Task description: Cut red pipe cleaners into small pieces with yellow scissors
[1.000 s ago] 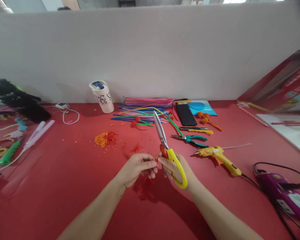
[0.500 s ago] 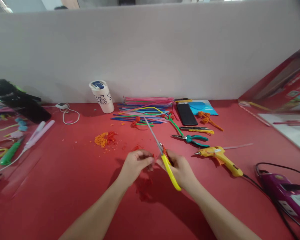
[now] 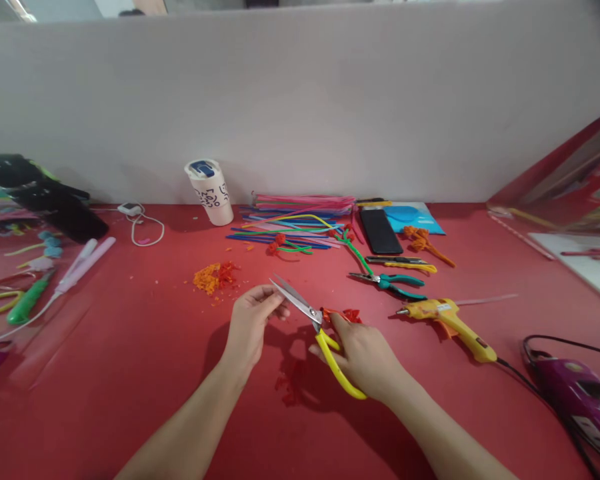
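Observation:
My right hand (image 3: 367,353) grips a pair of scissors (image 3: 336,363) by their yellow handles, with the silver blades pointing up and left, slightly apart. A bunch of red pipe-cleaner pieces (image 3: 349,315) sticks out beyond the fingers of that same hand. My left hand (image 3: 253,317) is in front of the blade tips, its thumb and fingers curled together; whatever may be between them is hidden. Loose red clippings (image 3: 289,387) lie on the table beneath the hands. Farther left is a pile of orange and red fluff (image 3: 213,277).
Behind the hands lie pipe cleaners (image 3: 300,223) and a small red knot (image 3: 278,244). Pliers (image 3: 390,283), a utility knife (image 3: 403,262), a phone (image 3: 381,231) and a glue gun (image 3: 447,323) lie rightward. A tumbler (image 3: 211,193) stands at the wall; a purple power strip (image 3: 575,393) sits far right.
My left hand has moved left and slightly away from me. The scissors have swung so their tips point further left, beside the left fingers. More of the red bunch shows at the right hand.

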{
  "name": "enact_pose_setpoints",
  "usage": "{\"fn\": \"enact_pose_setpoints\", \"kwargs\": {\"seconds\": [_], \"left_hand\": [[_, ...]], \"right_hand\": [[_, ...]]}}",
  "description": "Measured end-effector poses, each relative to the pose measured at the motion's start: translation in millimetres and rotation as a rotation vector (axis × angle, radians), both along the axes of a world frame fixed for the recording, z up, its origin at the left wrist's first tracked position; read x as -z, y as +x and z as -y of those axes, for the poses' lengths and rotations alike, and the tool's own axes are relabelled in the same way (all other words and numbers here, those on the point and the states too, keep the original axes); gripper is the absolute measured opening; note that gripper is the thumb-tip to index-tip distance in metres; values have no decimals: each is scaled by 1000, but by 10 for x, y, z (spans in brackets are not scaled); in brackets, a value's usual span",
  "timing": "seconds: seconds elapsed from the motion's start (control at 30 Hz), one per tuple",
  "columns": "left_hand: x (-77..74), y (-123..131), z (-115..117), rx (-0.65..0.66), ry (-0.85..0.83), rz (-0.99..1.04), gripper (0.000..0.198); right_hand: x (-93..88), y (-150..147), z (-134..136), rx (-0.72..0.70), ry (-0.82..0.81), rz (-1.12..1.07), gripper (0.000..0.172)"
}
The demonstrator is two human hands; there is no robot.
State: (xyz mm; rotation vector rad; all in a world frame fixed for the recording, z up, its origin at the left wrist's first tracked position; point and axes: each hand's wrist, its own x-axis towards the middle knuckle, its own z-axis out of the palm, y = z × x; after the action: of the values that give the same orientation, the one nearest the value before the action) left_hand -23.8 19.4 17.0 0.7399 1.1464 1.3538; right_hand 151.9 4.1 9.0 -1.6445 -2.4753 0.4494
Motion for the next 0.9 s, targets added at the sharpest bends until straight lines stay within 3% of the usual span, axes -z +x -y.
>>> {"fn": "enact_pose_setpoints", "kwargs": {"seconds": [0.9], "left_hand": [[32, -25, -18, 3, -4, 43, 10]], "right_hand": [[73, 45, -29, -54, 74, 125, 36]]}}
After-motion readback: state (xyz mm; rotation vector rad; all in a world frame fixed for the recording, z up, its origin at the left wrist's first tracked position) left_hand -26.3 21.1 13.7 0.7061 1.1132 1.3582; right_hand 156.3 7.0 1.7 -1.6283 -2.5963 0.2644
